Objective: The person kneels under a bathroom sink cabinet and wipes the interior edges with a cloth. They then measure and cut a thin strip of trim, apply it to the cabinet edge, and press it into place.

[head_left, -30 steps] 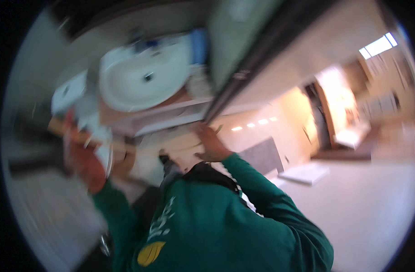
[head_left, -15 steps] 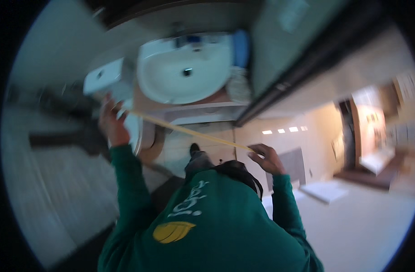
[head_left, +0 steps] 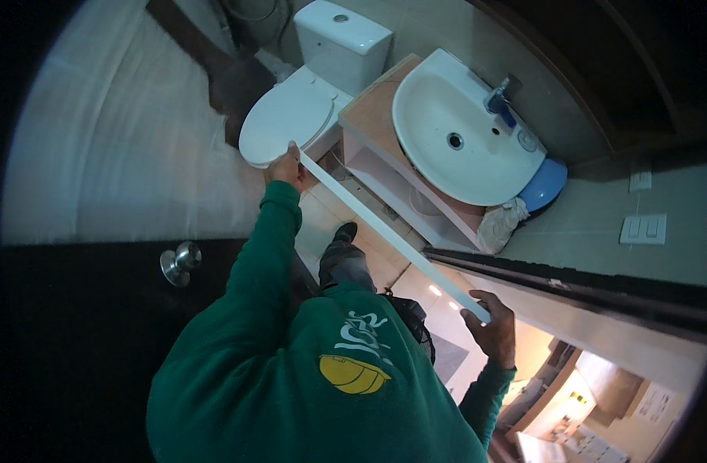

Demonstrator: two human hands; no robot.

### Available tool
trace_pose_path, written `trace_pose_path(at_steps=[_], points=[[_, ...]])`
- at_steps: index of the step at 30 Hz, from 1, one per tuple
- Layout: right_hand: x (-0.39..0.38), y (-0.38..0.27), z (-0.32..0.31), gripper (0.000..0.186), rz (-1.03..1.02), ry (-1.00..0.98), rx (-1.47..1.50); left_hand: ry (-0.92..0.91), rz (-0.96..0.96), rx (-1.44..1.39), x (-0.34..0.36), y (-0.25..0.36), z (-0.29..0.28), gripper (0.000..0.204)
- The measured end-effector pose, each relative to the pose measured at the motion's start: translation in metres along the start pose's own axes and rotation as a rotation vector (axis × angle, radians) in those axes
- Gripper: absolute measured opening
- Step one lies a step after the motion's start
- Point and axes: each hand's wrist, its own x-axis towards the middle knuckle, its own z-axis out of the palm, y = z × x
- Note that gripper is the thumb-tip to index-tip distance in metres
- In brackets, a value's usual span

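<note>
White ceramic oval basin [head_left: 423, 116] is the landmark: metal drain ring [head_left: 455, 141] in its bowl, chrome tap [head_left: 502, 96] at its back rim, small round item [head_left: 528, 140] on the right of the rim, kind unclear. Pale box-shaped vanity [head_left: 400, 170] under basin has a front compartment; pale round shape inside, too dim to identify. Blue rounded plastic vessel [head_left: 545, 185] right of basin, its inside hidden; crumpled whitish cloth [head_left: 502, 225] at basin's front right. White ceramic toilet [head_left: 288, 123] left of basin, lid down, contents hidden. Long flat white strip [head_left: 396, 239] spans in front of basin, apart from it. Left hand [head_left: 286, 170], front left of basin, fingers clamped on one end; right hand [head_left: 494, 324], front right of basin, thumb and fingers clamped on the other. Vs 1 s ago: right hand was off the strip, fingers spread. Vs 0.5 s: both ends were already held, strip looked thin and yellowish; now its broad white face shows. View has turned; dark door [head_left: 99, 309] with round metal knob [head_left: 180, 264] now clearly visible, front left of basin.
</note>
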Motion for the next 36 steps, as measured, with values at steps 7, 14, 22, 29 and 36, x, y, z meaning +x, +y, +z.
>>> trace_pose_path(at_steps=[7,14,22,29,36], points=[[0.035,-0.069,-0.048,0.03,-0.333,0.075,-0.329,-0.097,-0.259,-0.366,0.053,-0.097,-0.045,0.018],[0.135,-0.144,-0.031,0.039,-0.512,-0.017,-0.83,-0.116,-0.281,-0.484,0.105,-0.167,-0.071,0.011],[0.325,-0.163,0.087,0.032,-1.189,0.067,-1.114,-0.078,-0.348,-0.69,0.23,-0.334,-0.076,0.015],[0.446,-0.142,0.2,0.029,-1.263,0.026,-1.279,-0.254,-0.35,-0.648,0.318,-0.433,-0.059,0.01],[0.457,-0.147,0.275,0.029,-1.119,0.112,-1.559,-0.351,-0.264,-0.781,0.412,-0.473,-0.002,0.013]])
